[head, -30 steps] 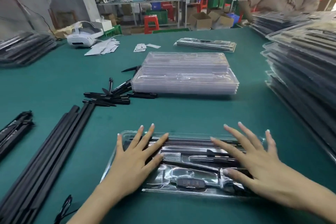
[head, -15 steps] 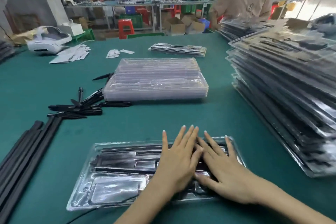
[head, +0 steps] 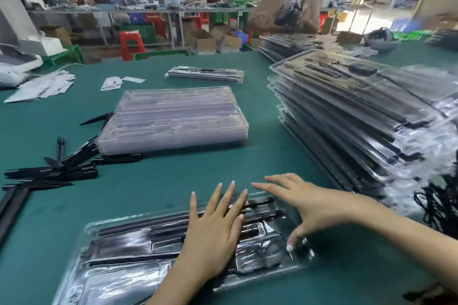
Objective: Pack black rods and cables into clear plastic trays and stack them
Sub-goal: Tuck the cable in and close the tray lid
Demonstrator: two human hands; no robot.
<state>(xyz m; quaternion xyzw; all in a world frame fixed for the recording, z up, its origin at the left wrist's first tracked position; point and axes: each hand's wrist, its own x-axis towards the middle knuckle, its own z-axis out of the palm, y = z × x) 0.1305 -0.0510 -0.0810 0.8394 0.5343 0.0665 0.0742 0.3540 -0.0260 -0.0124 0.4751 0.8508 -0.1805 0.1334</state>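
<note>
Green table [head: 260,163]; white papers [head: 47,85]; red stool [head: 130,44]; cardboard boxes [head: 202,41].

- The bench [head: 260,163] before me is plain teal green.
- The tray [head: 128,250] under my hands is clear plastic, glinting white over black rods [head: 158,224].
- The empty trays [head: 173,119] are clear, milky grey.
- The loose pens [head: 52,171] are black.
- The stool [head: 131,44] is red.

packed clear tray [head: 138,250] | flat, near edge | black rods [head: 158,224] inside
</note>
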